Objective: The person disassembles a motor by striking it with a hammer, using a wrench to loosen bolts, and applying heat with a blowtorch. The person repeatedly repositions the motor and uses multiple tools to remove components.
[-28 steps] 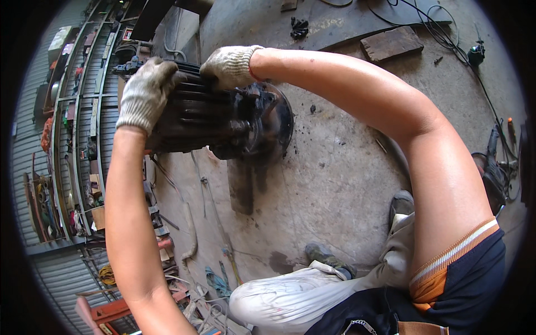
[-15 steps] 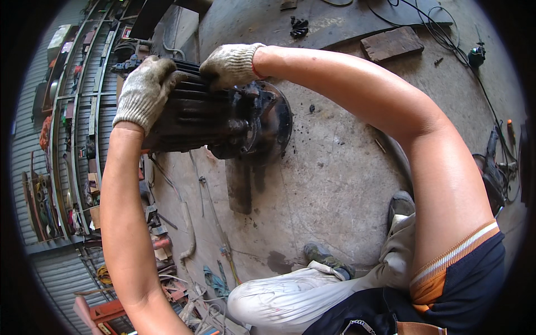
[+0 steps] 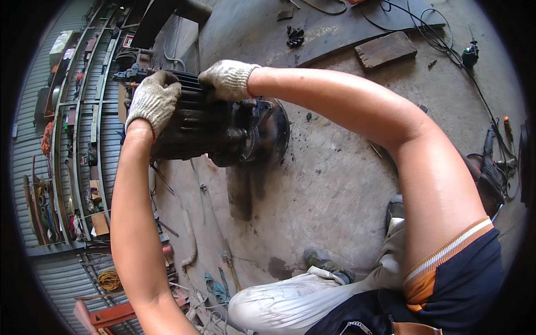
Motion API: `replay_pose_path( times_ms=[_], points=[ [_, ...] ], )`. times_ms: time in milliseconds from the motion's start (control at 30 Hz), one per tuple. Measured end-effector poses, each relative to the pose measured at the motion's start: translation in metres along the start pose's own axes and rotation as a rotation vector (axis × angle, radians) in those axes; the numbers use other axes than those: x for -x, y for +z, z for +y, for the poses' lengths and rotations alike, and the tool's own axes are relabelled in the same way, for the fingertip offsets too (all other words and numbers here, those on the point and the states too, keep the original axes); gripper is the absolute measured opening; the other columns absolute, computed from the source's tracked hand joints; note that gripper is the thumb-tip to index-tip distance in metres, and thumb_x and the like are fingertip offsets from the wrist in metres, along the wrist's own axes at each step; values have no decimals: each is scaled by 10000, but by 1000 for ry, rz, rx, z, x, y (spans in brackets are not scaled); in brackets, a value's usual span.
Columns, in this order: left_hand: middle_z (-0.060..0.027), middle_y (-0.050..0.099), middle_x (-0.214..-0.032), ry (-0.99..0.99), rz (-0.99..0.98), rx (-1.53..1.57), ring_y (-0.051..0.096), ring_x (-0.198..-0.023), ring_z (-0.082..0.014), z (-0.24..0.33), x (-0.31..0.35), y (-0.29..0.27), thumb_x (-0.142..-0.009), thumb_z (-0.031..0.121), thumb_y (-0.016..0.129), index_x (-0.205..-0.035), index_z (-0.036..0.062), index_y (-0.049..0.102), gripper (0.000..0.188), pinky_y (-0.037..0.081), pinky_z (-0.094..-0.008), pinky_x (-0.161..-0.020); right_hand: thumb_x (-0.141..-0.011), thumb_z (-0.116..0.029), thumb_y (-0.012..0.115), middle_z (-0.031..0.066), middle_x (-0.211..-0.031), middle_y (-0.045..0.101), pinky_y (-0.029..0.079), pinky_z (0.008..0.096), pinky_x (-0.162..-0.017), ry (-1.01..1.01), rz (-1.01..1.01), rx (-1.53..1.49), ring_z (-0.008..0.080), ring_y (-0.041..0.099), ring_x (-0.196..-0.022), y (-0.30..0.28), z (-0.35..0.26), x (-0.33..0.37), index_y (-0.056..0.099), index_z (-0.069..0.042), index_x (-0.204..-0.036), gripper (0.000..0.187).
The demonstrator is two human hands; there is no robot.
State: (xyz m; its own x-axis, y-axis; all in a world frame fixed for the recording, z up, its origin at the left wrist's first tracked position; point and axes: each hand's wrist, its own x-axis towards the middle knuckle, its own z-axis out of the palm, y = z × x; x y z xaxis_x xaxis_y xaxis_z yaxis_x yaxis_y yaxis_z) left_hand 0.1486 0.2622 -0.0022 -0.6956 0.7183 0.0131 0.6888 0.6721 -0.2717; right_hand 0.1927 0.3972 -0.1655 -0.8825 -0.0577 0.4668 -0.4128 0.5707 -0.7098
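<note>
A black, greasy finned motor (image 3: pixel 192 125) with a round flange at its right end stands upright before me, looking laid over in the bent fisheye view. My left hand (image 3: pixel 155 99), in a knitted work glove, is curled over the edge at its left end. My right hand (image 3: pixel 229 81), gloved the same way, grips the fins on its far side, nearer the flange. Both hands are closed, though the fingertips are hidden behind the housing and gloves. Below the flange, a dark block (image 3: pixel 240 195) partly shows on the floor.
A wooden block (image 3: pixel 385 50) and a dark metal plate (image 3: pixel 329 33) with a heap of bolts (image 3: pixel 295 37) lie beyond my right arm. Cables (image 3: pixel 444 42) trail at far right, near a power tool (image 3: pixel 491 173). Shelving (image 3: pixel 84 123) lines the left; hoses (image 3: pixel 190 234) cross the floor.
The view has shifted slightly. Both hands and the motor's left end sit a little lower in the picture, and my left hand is slightly farther right. Both hands stay on the motor.
</note>
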Motion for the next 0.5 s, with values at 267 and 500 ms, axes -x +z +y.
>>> replay_pose_path(
  times_ms=[267,500],
  points=[
    [-64,696,-877,-274,-269,763,660,-742,-152,26,13,-23,-964,340,668,-1121,4,708,373,523,-281,-653,-864,-217,684,209,-1079,706,525,454,-912,-22,27,-49,403,662,-1061,-1,4,3,689,-78,-1132,302],
    [-208,709,-972,137,85,-161,663,-956,-406,23,15,-12,-996,408,538,-1051,53,732,409,503,-471,-839,-895,-273,690,202,-1106,704,523,441,-913,-42,-30,-52,396,662,-1066,-2,-1,7,685,-69,-1143,321]
  ],
)
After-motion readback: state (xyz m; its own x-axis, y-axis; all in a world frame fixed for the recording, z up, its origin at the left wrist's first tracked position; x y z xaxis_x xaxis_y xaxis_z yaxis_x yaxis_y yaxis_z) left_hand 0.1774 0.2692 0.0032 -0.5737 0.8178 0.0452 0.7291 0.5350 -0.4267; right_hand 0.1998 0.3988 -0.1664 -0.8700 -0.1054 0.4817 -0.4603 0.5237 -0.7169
